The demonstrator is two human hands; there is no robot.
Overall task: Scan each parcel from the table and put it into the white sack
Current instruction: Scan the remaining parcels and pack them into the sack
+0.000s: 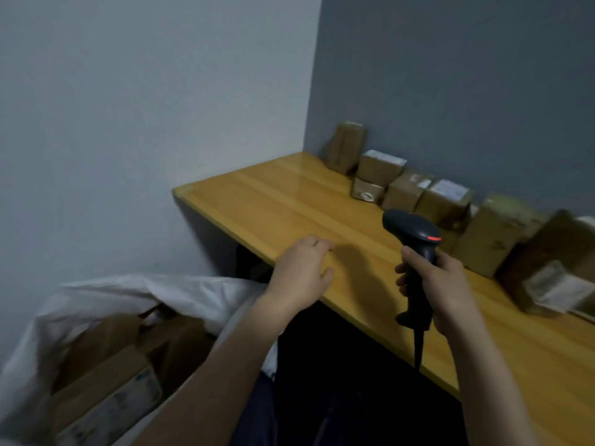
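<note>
Between parcels: my right hand (441, 284) grips barcode scanner (413, 249); left hand (301, 272) empty, loose. Next: fetch a cardboard parcel (380, 167).

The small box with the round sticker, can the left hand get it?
Probably yes. The left hand is empty and open above the table edge, and only bare wood lies between it and the small box. The scanner is in the right hand, off to the side.

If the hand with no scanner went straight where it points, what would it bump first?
Probably the two small stacked parcels by the far wall. The left hand points across bare table toward them, with nothing between. Depth is unclear, so it is a guess.
</note>
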